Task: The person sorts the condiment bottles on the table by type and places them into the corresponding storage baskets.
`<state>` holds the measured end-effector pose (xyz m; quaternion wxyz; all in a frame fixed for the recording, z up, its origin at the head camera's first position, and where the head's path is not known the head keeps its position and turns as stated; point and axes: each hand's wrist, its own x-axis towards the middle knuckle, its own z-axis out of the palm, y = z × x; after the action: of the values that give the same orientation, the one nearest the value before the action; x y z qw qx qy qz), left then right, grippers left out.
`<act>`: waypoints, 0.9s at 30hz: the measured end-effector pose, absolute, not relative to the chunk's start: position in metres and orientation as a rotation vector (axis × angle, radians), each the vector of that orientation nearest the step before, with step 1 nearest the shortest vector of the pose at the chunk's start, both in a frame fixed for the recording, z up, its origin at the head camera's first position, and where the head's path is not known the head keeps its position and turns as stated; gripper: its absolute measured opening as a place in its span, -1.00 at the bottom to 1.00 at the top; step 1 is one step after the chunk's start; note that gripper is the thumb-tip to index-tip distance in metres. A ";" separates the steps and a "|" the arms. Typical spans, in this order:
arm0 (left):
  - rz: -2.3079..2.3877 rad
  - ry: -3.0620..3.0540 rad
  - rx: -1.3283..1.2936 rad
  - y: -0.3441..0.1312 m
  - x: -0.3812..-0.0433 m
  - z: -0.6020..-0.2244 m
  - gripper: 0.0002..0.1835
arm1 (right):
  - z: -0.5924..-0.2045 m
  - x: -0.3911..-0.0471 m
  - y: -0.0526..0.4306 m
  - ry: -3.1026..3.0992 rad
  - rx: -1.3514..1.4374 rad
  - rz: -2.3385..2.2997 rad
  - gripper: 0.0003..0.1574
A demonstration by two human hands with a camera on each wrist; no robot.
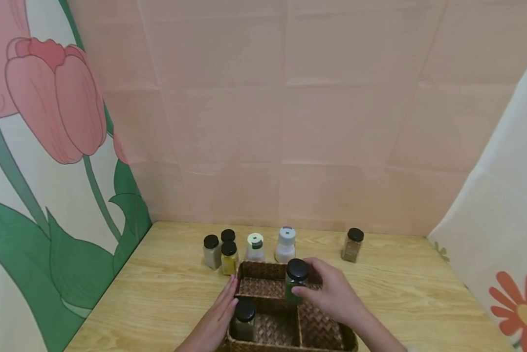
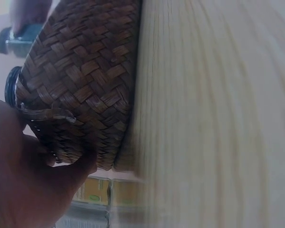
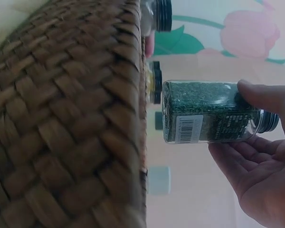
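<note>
- Right hand [image 1: 331, 296] pinches a jar of green flakes [image 1: 294, 287] between thumb and fingers; the jar is upright, black-lidded, with a barcode label facing the right wrist camera.
- That jar hangs over the woven basket [image 1: 329, 330] — its base is above the rim and apart from it.
- Left hand [image 1: 215, 315] grasps nothing: its fingers lie extended against the basket's left side.
- Inside the basket, dividers part the space; a black-lidded jar [image 1: 245, 322] stands in the front left compartment, near the left wall.
- Just behind the basket's left back corner, three black-lidded jars [image 1: 229, 264] stand close together, the front one with yellow contents.
- To their right are a pale-topped bottle [image 1: 255, 247] and a white bottle [image 1: 285, 247].
- Farther right, well apart, a jar with brownish contents [image 1: 351, 248] stands alone on the worktop [image 1: 404, 288].
- Beyond — a pink backdrop [image 1: 290, 122], with a tulip-printed cloth [image 1: 61, 102] to the left.
</note>
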<state>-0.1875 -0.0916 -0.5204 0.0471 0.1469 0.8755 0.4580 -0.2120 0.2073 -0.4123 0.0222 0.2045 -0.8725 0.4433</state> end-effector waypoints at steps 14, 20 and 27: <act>1.389 2.670 0.467 -0.092 -0.187 -0.521 -0.24 | -0.418 -0.205 0.187 -2.804 0.801 1.517 -0.21; 1.402 2.647 0.463 -0.092 -0.188 -0.520 -0.24 | -0.423 -0.205 0.182 -2.833 0.866 1.423 -0.27; 1.400 2.657 0.464 -0.092 -0.187 -0.520 -0.24 | -0.429 -0.203 0.174 -2.838 0.920 1.352 -0.42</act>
<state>-0.1870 -0.0921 -0.5203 0.0511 0.1526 0.8731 0.4602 -0.2031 0.1736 -0.4294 -0.0671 0.2801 -0.8645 0.4119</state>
